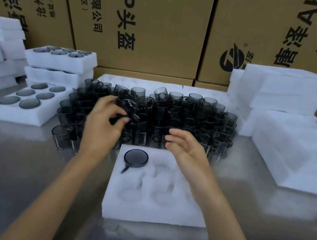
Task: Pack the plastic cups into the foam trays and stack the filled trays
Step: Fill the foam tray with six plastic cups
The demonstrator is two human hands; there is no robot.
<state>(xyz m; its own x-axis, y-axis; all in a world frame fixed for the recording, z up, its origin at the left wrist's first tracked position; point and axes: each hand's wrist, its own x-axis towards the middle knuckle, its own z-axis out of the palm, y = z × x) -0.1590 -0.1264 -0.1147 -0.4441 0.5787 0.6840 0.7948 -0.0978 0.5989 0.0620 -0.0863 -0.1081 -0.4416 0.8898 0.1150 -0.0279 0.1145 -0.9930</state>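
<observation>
The left hand (104,119) grips a cup (127,107) lifted from the pile (154,117); the right hand (185,148) hovers with loose fingers, holding nothing. Best turn the cup mouth-down over the near tray (150,212), right of the seated cup (136,158), and press it level.

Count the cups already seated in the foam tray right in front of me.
1. A single dark cup sits in the far-left pocket of the near tray; the other visible pockets are empty. The right forearm may hide part of one pocket.
</observation>
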